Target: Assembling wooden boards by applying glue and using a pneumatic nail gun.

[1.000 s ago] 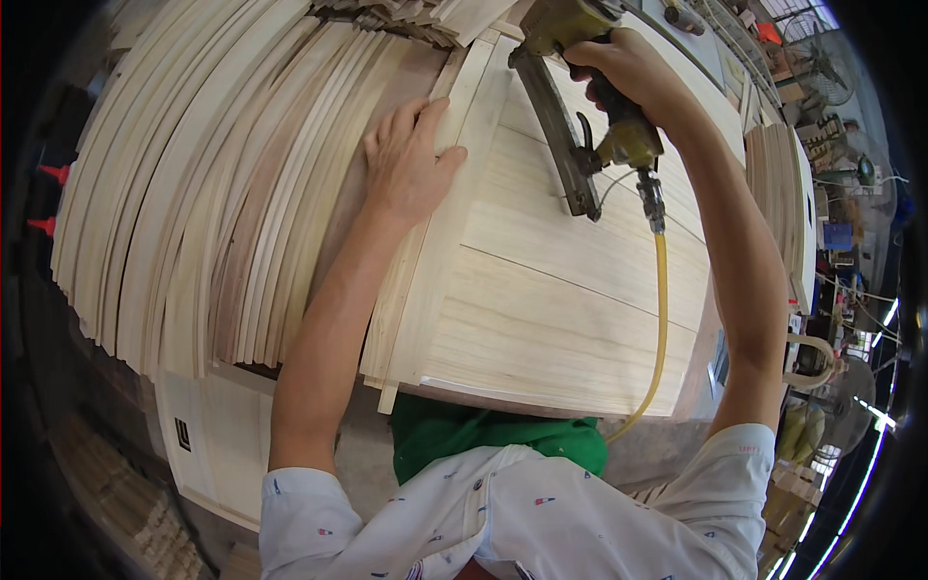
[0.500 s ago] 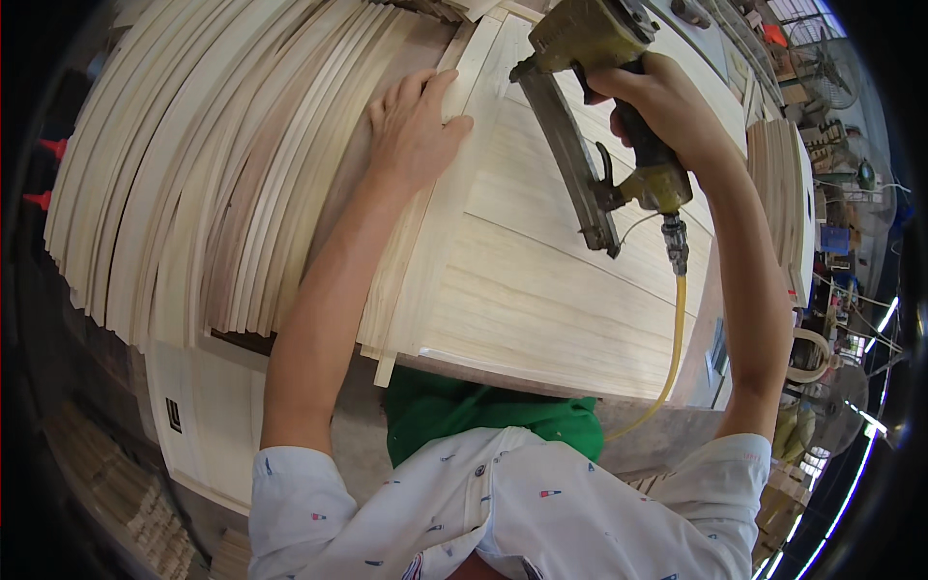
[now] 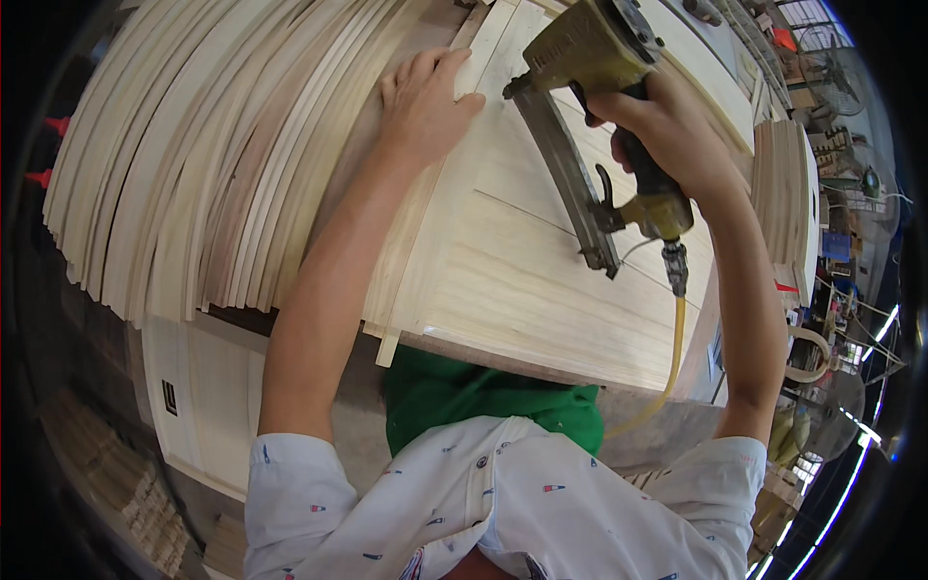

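My right hand is wrapped round the grip of an olive-green nail gun, its forefinger by the trigger. The gun's nose points left, close to the pale wooden panel; whether it touches the wood I cannot tell. A yellow air hose runs from the bottom of the handle toward me. My left hand lies on narrow wooden strips along the panel's left side, thumb apart and fingers bent slightly over the wood. One strip sticks out past the panel's near edge.
Many thin curved-looking boards stand packed together at the left. Another board stack is at the right, beyond my forearm. Below left are a pale panel and stacked wood pieces. A fan stands at far right.
The nail gun has shifted slightly toward me and left over the panel, still in my right hand. My left hand stays on the strips. The whole view has moved a little.
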Motion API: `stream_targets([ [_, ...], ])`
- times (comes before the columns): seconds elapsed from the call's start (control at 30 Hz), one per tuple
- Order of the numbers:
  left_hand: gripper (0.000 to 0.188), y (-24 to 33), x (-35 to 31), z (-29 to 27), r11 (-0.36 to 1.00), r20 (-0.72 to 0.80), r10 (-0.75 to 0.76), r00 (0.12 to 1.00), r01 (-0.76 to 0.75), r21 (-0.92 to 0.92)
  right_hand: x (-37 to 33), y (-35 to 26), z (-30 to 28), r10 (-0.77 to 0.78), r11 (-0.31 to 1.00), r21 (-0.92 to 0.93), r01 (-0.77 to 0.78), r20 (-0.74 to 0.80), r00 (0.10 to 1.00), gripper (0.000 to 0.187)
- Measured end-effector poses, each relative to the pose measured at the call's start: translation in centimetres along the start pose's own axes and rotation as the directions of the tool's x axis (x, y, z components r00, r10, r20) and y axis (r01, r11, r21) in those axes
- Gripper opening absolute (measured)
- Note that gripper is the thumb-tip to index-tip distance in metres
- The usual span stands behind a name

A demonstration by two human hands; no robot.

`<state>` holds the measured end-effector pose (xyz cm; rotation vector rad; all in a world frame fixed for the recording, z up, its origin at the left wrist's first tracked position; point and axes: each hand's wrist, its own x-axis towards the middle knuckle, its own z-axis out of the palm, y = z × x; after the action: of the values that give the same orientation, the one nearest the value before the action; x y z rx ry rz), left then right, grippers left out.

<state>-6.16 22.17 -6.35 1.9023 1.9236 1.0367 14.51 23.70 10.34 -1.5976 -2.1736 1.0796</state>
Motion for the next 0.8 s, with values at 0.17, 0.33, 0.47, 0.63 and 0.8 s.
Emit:
stream_targets([
  [0.17,0.058,-0.7,0.0,0.4,1.0,-0.012,-0.002,1.0,0.002,0.001,-1.8,-0.5,1.3,0.054,0.998,0.027,-0.056,0.047,0.997,0.031],
  [0.33,0.056,-0.3,-0.2,0.3,0.999,-0.032,0.021,0.999,-0.02,0.034,-3.4,-0.8,1.0,0.07,0.997,-0.02,-0.069,0.114,0.991,0.031],
  [0.47,0.056,-0.7,0.0,0.5,0.999,-0.042,0.037,0.998,-0.037,0.005,-5.4,-1.7,2.4,0.02,0.995,0.091,-0.031,0.113,0.993,0.031],
  [0.63,0.057,-0.9,-0.2,0.8,0.999,-0.046,0.03,0.999,-0.03,0.019,-6.5,-2.2,2.9,0.11,0.993,-0.054,-0.104,0.129,0.985,0.026],
  [0.8,0.05,-1.7,-0.1,0.8,0.996,-0.069,0.075,0.995,-0.071,0.057,-8.6,-2.5,4.1,0.083,0.996,0.015,-0.087,0.204,0.975,0.027],
])
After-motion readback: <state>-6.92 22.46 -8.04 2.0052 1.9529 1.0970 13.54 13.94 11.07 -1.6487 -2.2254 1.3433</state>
